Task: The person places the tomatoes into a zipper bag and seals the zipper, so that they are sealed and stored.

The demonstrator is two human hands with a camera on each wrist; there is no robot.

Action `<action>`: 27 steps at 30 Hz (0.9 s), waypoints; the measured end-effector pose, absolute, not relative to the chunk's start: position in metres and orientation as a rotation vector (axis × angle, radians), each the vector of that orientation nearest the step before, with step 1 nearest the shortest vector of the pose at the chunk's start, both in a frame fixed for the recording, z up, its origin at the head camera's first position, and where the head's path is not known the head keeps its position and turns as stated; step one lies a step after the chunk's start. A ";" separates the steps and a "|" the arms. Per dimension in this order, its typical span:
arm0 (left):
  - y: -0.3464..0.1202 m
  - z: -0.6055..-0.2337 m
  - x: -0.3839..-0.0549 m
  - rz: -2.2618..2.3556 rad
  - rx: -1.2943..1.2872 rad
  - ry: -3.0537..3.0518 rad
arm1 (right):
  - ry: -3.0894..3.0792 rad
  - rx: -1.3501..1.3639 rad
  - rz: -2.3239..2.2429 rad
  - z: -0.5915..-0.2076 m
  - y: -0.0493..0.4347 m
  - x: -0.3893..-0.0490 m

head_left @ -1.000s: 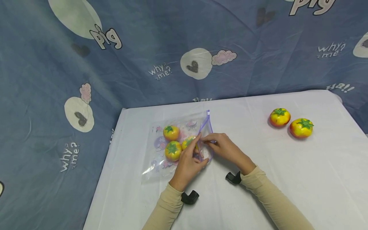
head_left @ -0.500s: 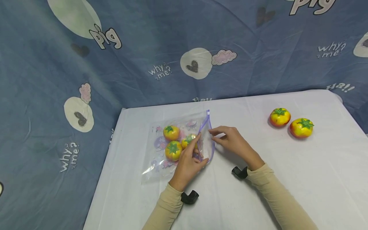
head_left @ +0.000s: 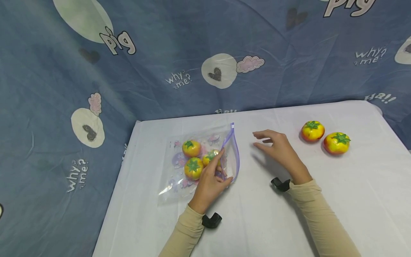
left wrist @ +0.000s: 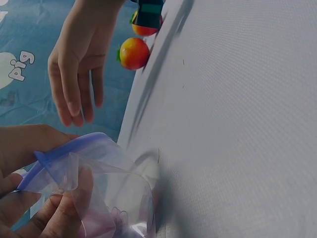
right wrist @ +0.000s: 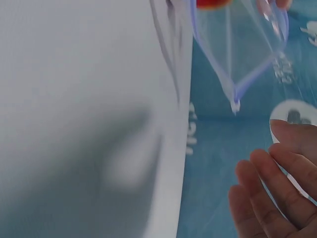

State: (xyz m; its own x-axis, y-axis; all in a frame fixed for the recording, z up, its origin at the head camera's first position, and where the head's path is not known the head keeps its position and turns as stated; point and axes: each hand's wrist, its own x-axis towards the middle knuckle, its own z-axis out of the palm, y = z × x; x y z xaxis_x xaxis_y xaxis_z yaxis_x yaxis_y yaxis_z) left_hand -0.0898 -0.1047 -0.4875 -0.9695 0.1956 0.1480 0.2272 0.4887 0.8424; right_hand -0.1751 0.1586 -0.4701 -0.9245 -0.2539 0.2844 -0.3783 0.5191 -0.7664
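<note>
A clear zip bag (head_left: 170, 167) with a purple-edged mouth lies on the white table, its mouth spread apart and facing right. Through the plastic show three yellow-orange tomato-like fruits (head_left: 193, 168) with green leafy tops. My left hand (head_left: 208, 187) holds the near-side lip of the mouth; in the left wrist view its fingers and thumb pinch the purple strip (left wrist: 84, 141). To the right of the bag, my right hand (head_left: 280, 150) hovers with nothing in its grasp, fingers loosely bent and thumb apart. Two more such fruits, one (head_left: 313, 131) and another (head_left: 336, 143), sit farther right.
The white tablecloth (head_left: 250, 221) ends at a back edge against a blue printed curtain (head_left: 154, 46). A white slider (head_left: 232, 125) sits at the far end of the bag's mouth. Each wrist carries a black mount (head_left: 212, 220).
My right hand has let go of the bag's mouth and moved right, toward the two loose fruits. The mouth has spread wider. My left hand stays where it was.
</note>
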 end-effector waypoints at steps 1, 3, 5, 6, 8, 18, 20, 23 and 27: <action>-0.105 -0.488 -0.090 -1.527 -0.379 -2.682 | -2.617 0.533 1.361 -0.469 0.162 -0.175; -0.105 -0.488 -0.089 -1.531 -0.378 -2.682 | -2.621 0.502 1.342 -0.469 0.168 -0.176; -0.105 -0.488 -0.089 -1.535 -0.378 -2.682 | -2.629 0.465 1.319 -0.468 0.174 -0.176; -0.105 -0.488 -0.089 -1.536 -0.378 -2.682 | -2.635 0.444 1.305 -0.468 0.177 -0.176; -0.105 -0.488 -0.089 -1.539 -0.381 -2.681 | -2.642 0.404 1.292 -0.467 0.183 -0.175; -0.105 -0.488 -0.089 -1.549 -0.390 -2.676 | -2.675 0.261 1.199 -0.460 0.212 -0.172; -0.106 -0.488 -0.089 -1.547 -0.390 -2.676 | -2.686 0.227 1.164 -0.459 0.219 -0.172; -0.106 -0.488 -0.089 -1.541 -0.392 -2.676 | -2.705 0.167 1.104 -0.459 0.228 -0.171; -0.106 -0.488 -0.089 -1.525 -0.396 -2.677 | -2.688 0.115 1.057 -0.458 0.237 -0.170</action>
